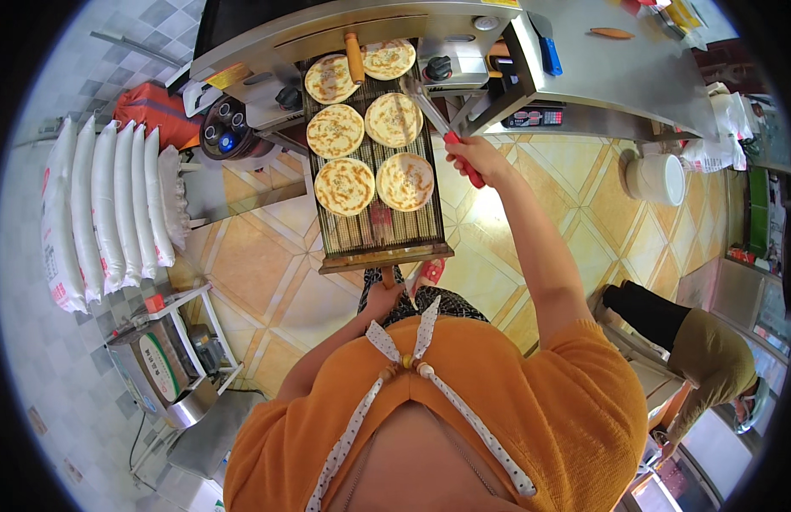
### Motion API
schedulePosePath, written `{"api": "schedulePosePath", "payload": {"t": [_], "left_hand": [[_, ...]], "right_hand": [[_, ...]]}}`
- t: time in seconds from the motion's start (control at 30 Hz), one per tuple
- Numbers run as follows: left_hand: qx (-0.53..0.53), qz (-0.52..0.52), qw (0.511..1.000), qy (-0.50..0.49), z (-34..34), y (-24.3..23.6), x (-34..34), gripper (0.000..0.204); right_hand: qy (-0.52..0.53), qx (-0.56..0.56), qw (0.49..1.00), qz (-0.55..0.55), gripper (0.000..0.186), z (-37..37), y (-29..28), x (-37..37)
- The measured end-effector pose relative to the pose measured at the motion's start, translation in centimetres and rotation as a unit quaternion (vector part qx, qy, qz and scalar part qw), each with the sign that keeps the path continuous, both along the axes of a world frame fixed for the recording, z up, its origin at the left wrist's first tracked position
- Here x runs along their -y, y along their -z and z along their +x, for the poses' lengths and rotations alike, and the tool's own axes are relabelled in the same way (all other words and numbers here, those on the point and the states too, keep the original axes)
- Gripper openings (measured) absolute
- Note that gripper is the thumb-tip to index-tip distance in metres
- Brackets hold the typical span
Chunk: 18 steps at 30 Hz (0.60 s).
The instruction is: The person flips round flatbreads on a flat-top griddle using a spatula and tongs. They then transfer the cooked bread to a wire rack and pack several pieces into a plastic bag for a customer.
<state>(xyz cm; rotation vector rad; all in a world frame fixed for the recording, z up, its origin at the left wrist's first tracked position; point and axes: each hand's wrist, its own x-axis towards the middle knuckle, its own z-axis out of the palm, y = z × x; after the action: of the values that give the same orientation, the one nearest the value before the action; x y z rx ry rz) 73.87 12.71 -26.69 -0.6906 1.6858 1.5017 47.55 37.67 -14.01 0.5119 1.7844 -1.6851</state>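
Note:
A long slatted metal rack (344, 235) is drawn out of a steel oven (387, 26) toward me. Several round, browned flatbreads (344, 186) lie on it in two columns; the farthest ones sit close to the oven's mouth. My left hand (383, 300) is closed around the wooden handle (388, 276) at the rack's near end. My right hand (479, 162) grips a pair of red-handled metal tongs (434, 111). Their tips reach the right side of the rack, near the far-right breads; whether they touch one I cannot tell.
Steel counter (600, 60) at right carries a blue-handled scraper (549, 51). White bucket (660, 179) stands on the tiled floor. Full white sacks (84, 213) lean along the left wall, above a metal machine (160, 363). Another person (711, 350) bends over at far right.

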Motion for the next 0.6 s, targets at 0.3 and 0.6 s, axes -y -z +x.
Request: {"api": "schedulePosePath", "payload": {"t": [0.3, 0.6], "left_hand": [[0.048, -0.016, 0.998, 0.035, -0.3, 0.1, 0.5, 0.025], [0.01, -0.024, 0.999, 0.027, 0.2, 0.6, 0.3, 0.031]], "right_hand": [[0.063, 0.1, 0.953, -0.278, 0.021, -6.4, 4.8, 0.8], [-0.016, 0.044, 0.964, -0.261, 0.031, 0.6, 1.9, -1.4]]}}
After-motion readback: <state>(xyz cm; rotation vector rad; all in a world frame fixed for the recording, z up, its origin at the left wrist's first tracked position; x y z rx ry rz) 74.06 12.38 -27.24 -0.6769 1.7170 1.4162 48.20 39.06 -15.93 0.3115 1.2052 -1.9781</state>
